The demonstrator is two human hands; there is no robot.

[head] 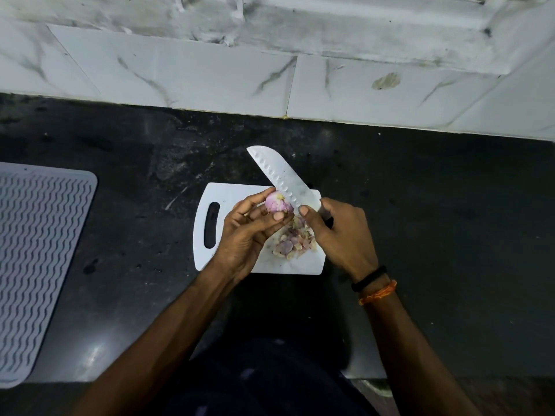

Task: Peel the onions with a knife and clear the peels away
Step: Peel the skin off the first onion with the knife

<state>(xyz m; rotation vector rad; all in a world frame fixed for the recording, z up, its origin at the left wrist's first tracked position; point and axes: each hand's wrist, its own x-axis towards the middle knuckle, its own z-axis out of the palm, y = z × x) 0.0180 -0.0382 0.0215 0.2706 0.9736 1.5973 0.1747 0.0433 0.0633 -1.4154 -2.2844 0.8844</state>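
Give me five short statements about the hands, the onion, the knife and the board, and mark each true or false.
1. The left hand holds the onion. True.
2. The right hand grips the knife. True.
3. The peels lie on the grey ribbed mat. False: they lie on the white cutting board.
4. The knife lies flat on the black counter. False: it is held up, blade against the onion.
5. The board's handle slot faces the mat. True.
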